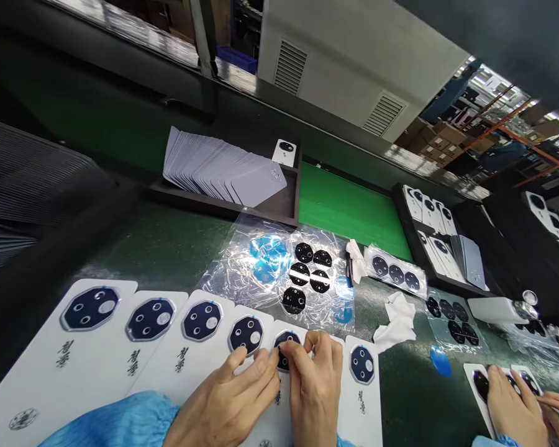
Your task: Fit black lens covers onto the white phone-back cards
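My left hand (pixel 233 394) and my right hand (pixel 315 385) meet over a dark-blue camera lens cover (pixel 287 338) on a white phone back panel (pixel 284 406). Both sets of fingers are pinched together at the cover's lower edge; whatever is between the fingertips is hidden. More white panels lie in a row under and beside my hands, each with a dark octagonal lens cover, such as the far-left cover (pixel 91 308) and the right-hand cover (pixel 362 364). Black script marks the panels below the covers.
Loose black lens covers (pixel 299 273) lie on clear plastic film (pixel 233 273) beyond my hands. Behind stands a black tray (pixel 293 211) of grey panels (pixel 223 167). White cloths (pixel 395 321) and a bottle (pixel 494 309) are to the right. A co-worker's hand (pixel 517 403) handles panels at far right.
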Motion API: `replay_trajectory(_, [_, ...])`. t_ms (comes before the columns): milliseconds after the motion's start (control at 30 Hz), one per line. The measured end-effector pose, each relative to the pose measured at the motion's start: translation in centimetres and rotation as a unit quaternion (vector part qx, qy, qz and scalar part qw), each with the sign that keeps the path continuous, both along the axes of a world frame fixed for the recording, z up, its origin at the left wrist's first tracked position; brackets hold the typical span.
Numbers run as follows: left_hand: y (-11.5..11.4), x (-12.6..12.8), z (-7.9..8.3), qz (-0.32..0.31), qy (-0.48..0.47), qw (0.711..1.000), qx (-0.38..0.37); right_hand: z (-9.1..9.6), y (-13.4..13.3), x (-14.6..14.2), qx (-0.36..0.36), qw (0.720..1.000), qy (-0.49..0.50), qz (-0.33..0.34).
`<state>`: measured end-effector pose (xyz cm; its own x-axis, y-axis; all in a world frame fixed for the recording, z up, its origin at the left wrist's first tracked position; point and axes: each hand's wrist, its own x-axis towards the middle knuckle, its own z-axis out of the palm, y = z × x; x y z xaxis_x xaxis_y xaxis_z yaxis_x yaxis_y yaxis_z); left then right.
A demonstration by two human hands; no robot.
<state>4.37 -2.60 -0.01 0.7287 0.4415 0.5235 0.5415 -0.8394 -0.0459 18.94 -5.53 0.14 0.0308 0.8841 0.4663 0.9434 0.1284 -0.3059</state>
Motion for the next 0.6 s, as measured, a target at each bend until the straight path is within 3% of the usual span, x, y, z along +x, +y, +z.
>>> replay_trajectory(100, [0.0, -0.1, -0.2, -0.003, 0.010, 1.000, 0.004, -0.2, -0.1, -0.1, 0.008, 1.000, 0.000, -0.022])
replay_trajectory(367, [-0.3, 0.1, -0.8, 0.007, -0.008, 1.000, 0.000, 0.0, 0.5, -0.1, 0.008, 1.000, -0.017, 0.000])
replay_trajectory(500, [-0.1, 0.1, -0.4, 0.000, -0.026, 1.000, -0.015, 0.9, 0.6, 1.2, -0.031, 0.991, 0.133, -0.016])
replay_trajectory(600, [0.1, -0.2, -0.3, -0.009, -0.055, 0.998, -0.030, 1.8, -0.3, 2.2, -0.065, 0.951, 0.294, -0.074])
